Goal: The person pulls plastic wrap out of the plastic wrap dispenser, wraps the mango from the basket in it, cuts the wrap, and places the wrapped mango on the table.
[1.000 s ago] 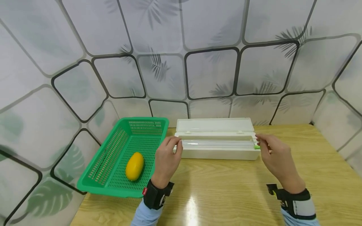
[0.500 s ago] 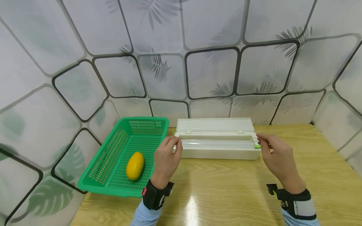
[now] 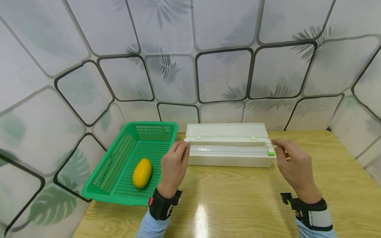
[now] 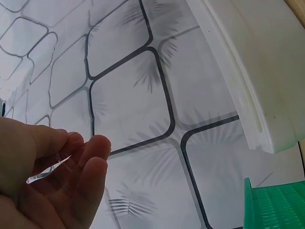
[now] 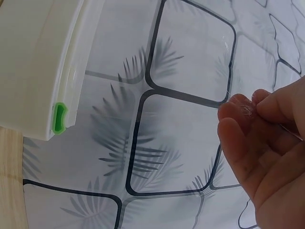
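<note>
A white cling film dispenser box [image 3: 230, 161] lies on the table with its lid [image 3: 226, 131] raised at the back. Inside it a roll of clear film [image 3: 226, 149] shows, and a green slider [image 3: 271, 153] sits at its right end. My left hand [image 3: 173, 167] is over the box's left end, pinching the edge of transparent cling film [image 4: 66, 160] between thumb and fingers. Beyond the right end, my right hand [image 3: 294, 170] pinches the other corner, where crumpled film [image 5: 246, 110] shows at the fingertips. The stretch between the hands is nearly invisible.
To the left stands a green plastic basket [image 3: 101, 198], close beside my left forearm, with a yellow mango-shaped fruit [image 3: 142, 173] in it. A patterned wall covering [image 3: 223, 76] rises right behind the box. The wooden table [image 3: 232, 201] extends in front.
Both hands have drifted slightly apart, the left one a little leftward and the right one a little rightward, with the film still pinched. Box, basket and fruit stay put.
</note>
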{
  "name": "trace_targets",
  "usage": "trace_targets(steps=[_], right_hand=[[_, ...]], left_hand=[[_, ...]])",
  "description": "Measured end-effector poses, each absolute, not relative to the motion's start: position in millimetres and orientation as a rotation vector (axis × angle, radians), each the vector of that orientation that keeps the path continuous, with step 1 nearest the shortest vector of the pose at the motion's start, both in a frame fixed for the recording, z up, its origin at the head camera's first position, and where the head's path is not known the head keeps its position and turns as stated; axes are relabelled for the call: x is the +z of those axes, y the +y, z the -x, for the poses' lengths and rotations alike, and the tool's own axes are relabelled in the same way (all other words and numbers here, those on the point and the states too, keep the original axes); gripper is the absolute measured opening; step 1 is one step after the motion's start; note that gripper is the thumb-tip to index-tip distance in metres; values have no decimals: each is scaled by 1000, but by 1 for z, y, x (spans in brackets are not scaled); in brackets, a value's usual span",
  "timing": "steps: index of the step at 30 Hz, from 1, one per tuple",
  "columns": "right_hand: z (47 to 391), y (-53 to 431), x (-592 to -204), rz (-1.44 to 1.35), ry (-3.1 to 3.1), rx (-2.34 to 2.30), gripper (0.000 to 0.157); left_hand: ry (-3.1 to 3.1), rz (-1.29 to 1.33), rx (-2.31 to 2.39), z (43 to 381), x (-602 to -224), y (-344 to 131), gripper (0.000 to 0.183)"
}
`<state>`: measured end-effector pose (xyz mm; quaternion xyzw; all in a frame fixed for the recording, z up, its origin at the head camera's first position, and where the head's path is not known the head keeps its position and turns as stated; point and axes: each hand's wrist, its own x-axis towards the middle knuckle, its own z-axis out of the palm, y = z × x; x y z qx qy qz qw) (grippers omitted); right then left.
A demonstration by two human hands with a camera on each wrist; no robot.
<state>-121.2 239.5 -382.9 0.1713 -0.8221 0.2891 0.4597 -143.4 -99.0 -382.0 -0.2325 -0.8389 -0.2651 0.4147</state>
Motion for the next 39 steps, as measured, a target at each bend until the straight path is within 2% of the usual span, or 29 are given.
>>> trace_targets(steps=[26, 39], right_hand=[[123, 242, -379, -432, -1928, 557, 22], [121, 242, -375, -418, -1885, 571, 31]], left_hand=[[-2076, 654, -640, 142, -376, -102, 16], [-2053, 648, -596, 140, -373, -102, 17]])
